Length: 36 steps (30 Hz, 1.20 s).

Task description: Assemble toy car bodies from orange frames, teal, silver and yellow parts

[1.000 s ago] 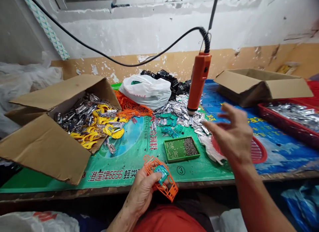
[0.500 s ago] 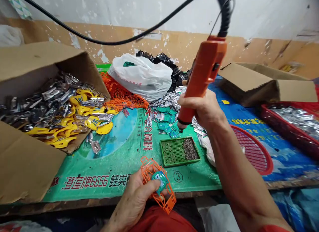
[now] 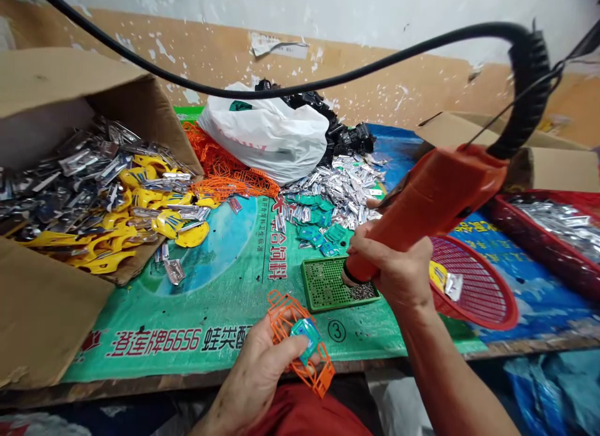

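Note:
My left hand [image 3: 276, 355] is closed around an orange plastic frame [image 3: 323, 381] near the front edge of the table. Its thumb presses a small teal plastic part [image 3: 305, 336] against the frame. My right hand [image 3: 403, 267] grips an orange-red electric screwdriver [image 3: 431, 198], tilted with its nose down at the green screw tray [image 3: 323, 292]. Small screws [image 3: 363, 291] are heaped in the tray's right side, right by the tool's nose; the bit tip is hidden. Behind the tray lie more teal parts [image 3: 323, 220] and a pile of silver pieces [image 3: 354, 186].
On the left, a cardboard box [image 3: 56, 311] spills silver and yellow parts [image 3: 112, 236]. A white plastic bag [image 3: 272, 136] sits at the back beside orange frames [image 3: 229, 183]. A red basket [image 3: 487, 286] stands right of my forearm. The black cable [image 3: 300, 89] hangs across the view.
My right hand has brought the screwdriver down and tilted it, so its nose has gone from behind the tray to the screws. The left hand's hold looks unchanged.

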Motion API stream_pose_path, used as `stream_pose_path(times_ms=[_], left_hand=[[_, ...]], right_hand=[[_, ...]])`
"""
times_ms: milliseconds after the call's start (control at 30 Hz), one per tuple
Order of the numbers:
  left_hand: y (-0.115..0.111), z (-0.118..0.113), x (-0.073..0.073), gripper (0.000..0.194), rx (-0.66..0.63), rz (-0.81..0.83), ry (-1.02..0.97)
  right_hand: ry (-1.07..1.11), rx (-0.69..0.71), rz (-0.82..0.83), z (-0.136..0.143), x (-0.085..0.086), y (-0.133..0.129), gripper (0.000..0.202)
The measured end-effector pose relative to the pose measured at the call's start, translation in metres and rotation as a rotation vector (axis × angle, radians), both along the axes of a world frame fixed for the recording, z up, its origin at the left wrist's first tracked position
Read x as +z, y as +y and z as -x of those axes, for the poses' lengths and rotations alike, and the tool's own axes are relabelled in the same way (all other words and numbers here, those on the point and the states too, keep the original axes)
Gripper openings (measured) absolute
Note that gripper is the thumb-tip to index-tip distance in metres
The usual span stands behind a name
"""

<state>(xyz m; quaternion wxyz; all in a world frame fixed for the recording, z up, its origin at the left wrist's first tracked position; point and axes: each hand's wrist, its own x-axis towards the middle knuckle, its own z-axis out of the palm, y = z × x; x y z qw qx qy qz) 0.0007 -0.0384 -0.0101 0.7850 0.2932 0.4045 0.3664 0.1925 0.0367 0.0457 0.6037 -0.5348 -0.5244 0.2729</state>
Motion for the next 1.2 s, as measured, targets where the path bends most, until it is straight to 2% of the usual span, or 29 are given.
stream_pose_path(times_ms=[133, 467, 700, 1200], left_hand=[[0.0, 0.0, 0.003, 0.019, -0.034, 0.01, -0.011], [-0.001, -0.002, 0.005, 0.027, -0.051, -0.015, -0.019], [-0.001, -0.002, 0.007, 0.018, -0.058, -0.008, -0.032], [0.001, -0.006, 0.013, 0.022, -0.012, 0.041, -0.039]], right_hand=[[0.121, -0.058, 0.043, -0.001, 0.0, -0.003, 0.025], [0.066, -0.079, 0.091, -0.001, 0.004, -0.003, 0.021], [0.098, -0.093, 0.081, -0.002, 0.001, -0.005, 0.025], [0.071, -0.132, 0.095, 0.0, -0.001, -0.004, 0.02]])
